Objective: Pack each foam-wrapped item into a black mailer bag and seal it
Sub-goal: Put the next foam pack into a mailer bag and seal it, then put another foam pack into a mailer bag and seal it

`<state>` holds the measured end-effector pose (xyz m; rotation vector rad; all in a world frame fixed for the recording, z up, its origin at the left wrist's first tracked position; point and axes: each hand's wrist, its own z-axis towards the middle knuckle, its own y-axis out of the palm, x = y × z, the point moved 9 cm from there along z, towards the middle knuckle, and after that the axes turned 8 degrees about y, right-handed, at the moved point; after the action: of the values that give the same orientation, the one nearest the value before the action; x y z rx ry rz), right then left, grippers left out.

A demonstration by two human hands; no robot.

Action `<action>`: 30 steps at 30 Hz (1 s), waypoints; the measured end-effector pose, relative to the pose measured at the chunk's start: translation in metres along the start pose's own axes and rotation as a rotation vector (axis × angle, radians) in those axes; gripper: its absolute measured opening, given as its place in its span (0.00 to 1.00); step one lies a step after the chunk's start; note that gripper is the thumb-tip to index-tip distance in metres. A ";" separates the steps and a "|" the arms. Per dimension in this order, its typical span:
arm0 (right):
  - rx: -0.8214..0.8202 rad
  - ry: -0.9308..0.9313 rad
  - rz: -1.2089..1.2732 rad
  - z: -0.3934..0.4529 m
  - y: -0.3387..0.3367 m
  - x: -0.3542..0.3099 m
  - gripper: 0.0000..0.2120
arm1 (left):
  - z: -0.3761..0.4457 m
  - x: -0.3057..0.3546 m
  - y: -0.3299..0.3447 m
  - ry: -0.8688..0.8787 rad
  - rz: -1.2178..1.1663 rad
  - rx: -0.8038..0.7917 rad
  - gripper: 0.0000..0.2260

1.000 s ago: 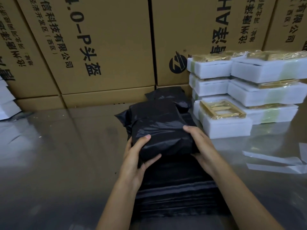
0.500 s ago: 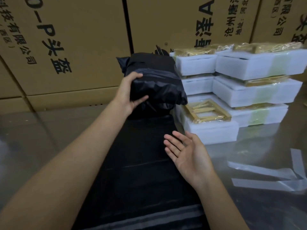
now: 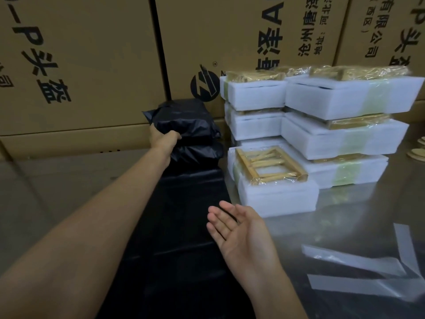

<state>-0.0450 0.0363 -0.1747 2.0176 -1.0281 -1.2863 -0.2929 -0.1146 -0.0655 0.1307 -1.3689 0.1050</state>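
My left hand (image 3: 163,139) reaches far forward and grips a packed black mailer bag (image 3: 186,120), which lies on top of another packed black bag (image 3: 199,155) against the cardboard boxes. My right hand (image 3: 239,236) hovers open, palm up, over the right edge of a flat stack of empty black mailer bags (image 3: 181,238). To the right stand stacks of white foam-wrapped items (image 3: 342,134) with wooden racks in clear film. The nearest foam-wrapped item (image 3: 273,180) lies just beyond my right hand.
Large cardboard boxes (image 3: 92,65) with printed characters wall off the far side of the shiny table (image 3: 57,187). Peeled clear adhesive strips (image 3: 358,272) lie at the right front. Small round wooden pieces (image 3: 417,151) sit at the far right edge.
My left hand carried the packed black bag forward from the flat bags and set it on the packed bag by the boxes. My right hand let go and opened palm up.
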 end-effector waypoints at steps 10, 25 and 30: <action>0.016 -0.003 0.003 -0.005 0.003 0.000 0.14 | 0.006 -0.006 -0.007 0.023 0.028 -0.044 0.24; -0.003 -0.023 -0.034 -0.004 0.005 0.001 0.13 | 0.029 -0.003 -0.017 0.105 0.461 0.020 0.22; -0.005 -0.013 -0.019 -0.003 0.003 0.000 0.13 | 0.000 0.001 -0.012 0.082 0.560 0.138 0.28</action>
<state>-0.0436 0.0342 -0.1714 2.0222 -1.0130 -1.3120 -0.2913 -0.1262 -0.0649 -0.1442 -1.2844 0.6672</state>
